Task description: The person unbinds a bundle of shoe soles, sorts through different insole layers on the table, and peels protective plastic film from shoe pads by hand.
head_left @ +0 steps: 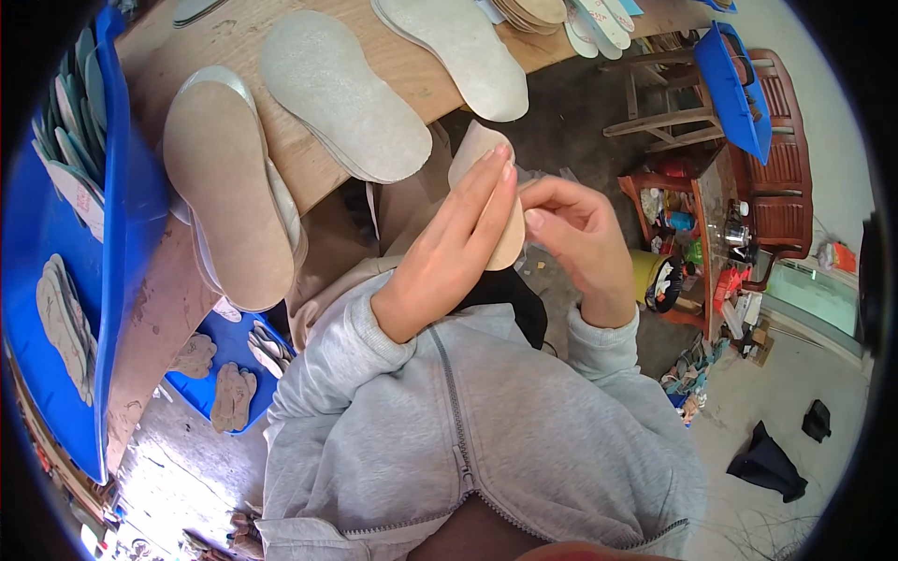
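A tan shoe insole point(508, 245) is held up in front of my chest, above the table's near edge. My left hand point(458, 229) lies along it with straight fingers pressed together, covering its middle; the thumb is hidden. At the insole's right edge, my right hand point(580, 229) has curled fingers, with the thumb and forefinger closed on the rim. Just left of my hands on the table is a stack of silvery-grey insoles point(341, 98). Farther left, a pile with a tan insole on top point(229, 192) overhangs the edge. Another grey stack point(463, 56) lies beyond my hands.
A wooden table point(290, 154) spans the upper left. A blue bin point(117, 234) with many insoles stands at far left, and a lower blue tray point(210, 383) holds more. On the right are a wooden stool point(664, 126), a blue crate point(734, 93) and a brown slatted bench point(776, 159).
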Available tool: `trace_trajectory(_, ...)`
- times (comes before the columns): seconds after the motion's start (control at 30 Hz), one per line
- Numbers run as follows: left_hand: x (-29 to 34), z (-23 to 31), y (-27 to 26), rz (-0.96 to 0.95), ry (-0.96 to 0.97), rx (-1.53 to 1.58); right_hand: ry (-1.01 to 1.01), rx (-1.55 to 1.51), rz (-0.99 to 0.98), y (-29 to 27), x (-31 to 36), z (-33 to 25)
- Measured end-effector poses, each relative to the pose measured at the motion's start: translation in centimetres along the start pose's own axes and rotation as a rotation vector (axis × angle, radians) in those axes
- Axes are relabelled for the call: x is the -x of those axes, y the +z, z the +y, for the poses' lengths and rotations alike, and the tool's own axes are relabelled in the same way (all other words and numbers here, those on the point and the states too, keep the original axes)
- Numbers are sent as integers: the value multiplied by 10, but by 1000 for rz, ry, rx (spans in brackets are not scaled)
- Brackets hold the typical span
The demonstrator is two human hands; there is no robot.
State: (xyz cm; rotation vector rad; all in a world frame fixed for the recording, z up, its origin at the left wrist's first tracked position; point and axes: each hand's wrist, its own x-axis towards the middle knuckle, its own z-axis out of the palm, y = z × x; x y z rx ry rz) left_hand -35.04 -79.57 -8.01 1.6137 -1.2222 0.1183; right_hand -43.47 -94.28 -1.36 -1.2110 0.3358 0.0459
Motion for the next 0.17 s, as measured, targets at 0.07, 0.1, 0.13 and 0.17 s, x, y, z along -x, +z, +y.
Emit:
trace_trajectory(0.07, 1, 1, -2, -14, 6, -19, 32, -17, -29, -6, 0, 0)
trace_trajectory(0.1, 1, 1, -3, -41, 14, -60, 62, -32, -60, -8, 0, 0)
trace_trajectory(0.13, 1, 1, -4, -51, 11, -76, 71, -79, -74, -10, 1, 0)
trace_trajectory(0.17, 1, 1, -6, -68, 8, -107, 72, -120, -96, -12, 1, -1)
